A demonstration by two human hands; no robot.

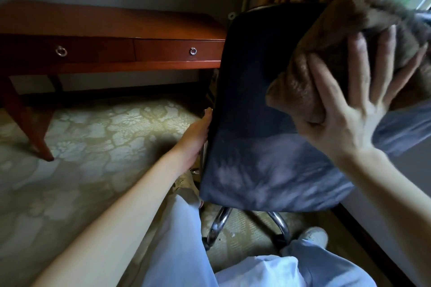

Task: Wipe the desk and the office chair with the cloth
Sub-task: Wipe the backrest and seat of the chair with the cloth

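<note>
Chair step. Our right hand (345,91) lies flat with fingers spread, pressing the brown cloth (338,30) against the upper back of the office chair (256,100). The cloth bunches above and to the left of the fingers. Our left hand (198,133), lower and well to the left, holds the back's side edge: thumb along the rim, fingers hidden behind. The desk (116,23) stands beyond the left hand, touched by neither.

Our judgement: brace firmly with the left so the chair does not turn on its chrome base (219,221). Press with the whole palm, stroke top-down in overlapping passes, and refold the cloth flat so loose folds don't drag
</note>
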